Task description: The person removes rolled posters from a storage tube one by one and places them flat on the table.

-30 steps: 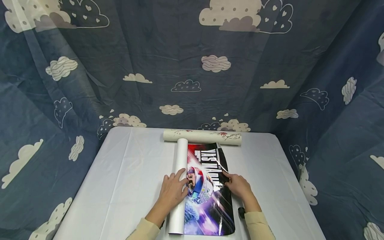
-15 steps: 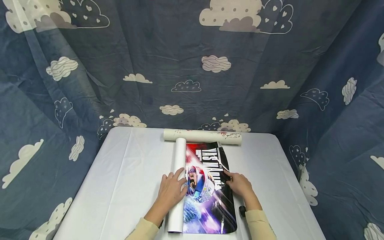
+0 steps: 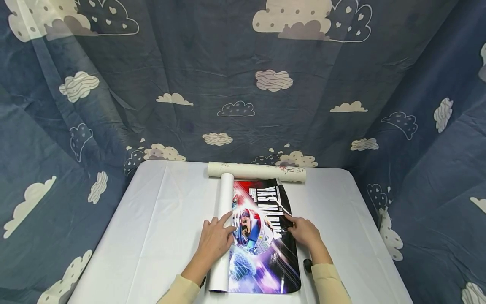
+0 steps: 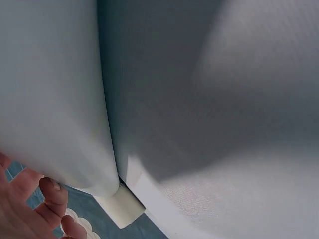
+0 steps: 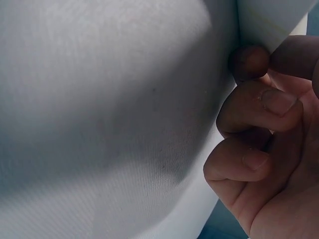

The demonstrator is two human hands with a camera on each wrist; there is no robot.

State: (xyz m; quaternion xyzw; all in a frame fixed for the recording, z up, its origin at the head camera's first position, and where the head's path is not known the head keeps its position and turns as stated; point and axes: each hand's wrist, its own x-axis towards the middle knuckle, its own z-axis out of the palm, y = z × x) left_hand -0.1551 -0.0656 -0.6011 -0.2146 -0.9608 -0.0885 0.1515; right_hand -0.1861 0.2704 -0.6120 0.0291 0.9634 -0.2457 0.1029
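Observation:
A glossy poster (image 3: 262, 253) with a helmeted figure and large white lettering lies partly unrolled in the head view. Its left side is still a white roll (image 3: 219, 276). My left hand (image 3: 215, 238) rests across that roll, fingers spread over its top towards the printed side. In the left wrist view the roll (image 4: 50, 89) fills the left, with bent fingers at the lower corner. At the poster's right edge, my right hand (image 3: 305, 232) pinches the paper between thumb and index finger. The right wrist view shows its other fingers (image 5: 239, 159) curled beneath the lifted edge (image 5: 271, 20).
Behind the poster, a cream roll (image 3: 256, 172) with a red floral pattern lies crosswise near the far edge of the white-covered table (image 3: 163, 202). A dark curtain (image 3: 228, 55) with cloud prints surrounds the table. Something small and black (image 3: 308, 265) is by the right wrist.
The white roll has shifted slightly left with my left hand, baring a little more of the printed face. My right hand keeps its pinch, moving very slightly right.

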